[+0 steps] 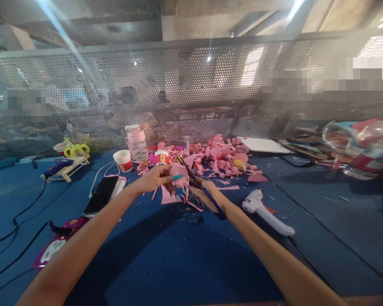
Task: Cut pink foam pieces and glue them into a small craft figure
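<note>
My left hand (161,178) pinches a rounded piece of pink paper (179,174) between thumb and fingers, above the blue table. Long teal nails show on it. My right hand (210,196) is closed around a pair of scissors (218,208) with dark blue handles. The dark blades point up and to the left, right beside the pink paper; whether they touch it I cannot tell. Thin pink strips hang and lie just below the hands, next to a flat pink sheet (170,196). A heap of pink paper scraps and discs (215,155) spreads behind both hands.
Paper cups (123,161) and a pink-lidded bottle (137,144) stand behind on the left. A phone (102,194) and a purple power strip (59,244) lie left. On the right is a white glue gun (268,214) with its cord. A perforated metal screen (191,85) closes the back.
</note>
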### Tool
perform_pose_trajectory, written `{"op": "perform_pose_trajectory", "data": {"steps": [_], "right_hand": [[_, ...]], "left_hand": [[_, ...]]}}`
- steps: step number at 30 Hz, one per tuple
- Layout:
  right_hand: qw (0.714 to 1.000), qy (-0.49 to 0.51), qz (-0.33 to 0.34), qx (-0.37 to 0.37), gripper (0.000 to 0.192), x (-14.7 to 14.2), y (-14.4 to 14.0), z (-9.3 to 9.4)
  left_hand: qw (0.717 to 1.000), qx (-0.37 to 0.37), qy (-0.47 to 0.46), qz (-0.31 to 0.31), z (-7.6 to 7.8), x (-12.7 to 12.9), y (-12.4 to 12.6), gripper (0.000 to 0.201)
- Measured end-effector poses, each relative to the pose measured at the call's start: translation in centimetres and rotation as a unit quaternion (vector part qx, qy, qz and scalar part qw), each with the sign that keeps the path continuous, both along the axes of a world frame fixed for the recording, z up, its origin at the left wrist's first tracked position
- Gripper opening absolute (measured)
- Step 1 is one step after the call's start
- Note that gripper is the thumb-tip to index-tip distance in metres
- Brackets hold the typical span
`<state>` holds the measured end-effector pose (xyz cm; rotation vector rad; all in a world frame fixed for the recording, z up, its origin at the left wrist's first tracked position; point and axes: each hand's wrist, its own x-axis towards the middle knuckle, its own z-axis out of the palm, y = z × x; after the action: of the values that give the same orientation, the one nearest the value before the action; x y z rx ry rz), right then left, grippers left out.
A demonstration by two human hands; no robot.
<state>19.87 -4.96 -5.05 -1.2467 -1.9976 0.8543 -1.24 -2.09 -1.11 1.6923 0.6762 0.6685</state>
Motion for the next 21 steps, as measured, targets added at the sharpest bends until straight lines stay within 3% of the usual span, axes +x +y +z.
{"op": "perform_pose_trajectory", "data": {"steps": [5,14,18,21], "right_hand": [[0.999,-0.018,-0.029,0.001,0.026,-0.1,0.1,-0.1],[0.998,-0.042,-0.018,0.041,0.025,0.4,0.4,-0.1],[0.992,0.114,-0.043,-0.039,0.028,-0.2,0.4,-0.7],[0.957,0.276,-0.034,-0.086,0.033,-0.9,0.3,-1.1]], "left_hand": [[1.000,0.000,-0.003,-0.004,0.0,-0.2,0.1,0.035],[1.000,-0.001,0.007,0.008,0.0,-0.5,0.3,0.038],[1.000,0.008,0.003,0.023,-0.3,-0.2,0.4,0.038],[0.999,0.020,0.001,0.042,-1.0,0.2,0.5,0.040]]}}
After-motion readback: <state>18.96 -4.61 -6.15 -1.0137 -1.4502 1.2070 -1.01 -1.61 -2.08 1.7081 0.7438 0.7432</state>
